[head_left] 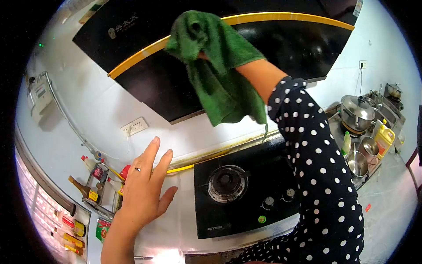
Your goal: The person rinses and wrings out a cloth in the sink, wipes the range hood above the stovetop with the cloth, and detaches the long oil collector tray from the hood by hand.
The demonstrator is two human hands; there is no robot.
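A green cloth [220, 75] hangs from my right hand [203, 56], which is raised in front of the black range hood [290, 48]. Most of that hand is covered by the cloth's folds, with only a bit of finger and the wrist showing. The cloth overlaps the hood's yellow trim strip [272, 17], and its lower corner dangles above the stove. Empty and with fingers spread, my left hand [145, 185] is held up left of the black gas stove [246, 220]. A ring is on one of its fingers.
A wall socket [135, 126] sits below the hood. Bottles [83, 189] stand on a rack at left. On the right counter are a lidded pot [357, 112], a steel pan [357, 164] and a yellow jug [384, 138]. The stove has a burner [227, 182] and knobs.
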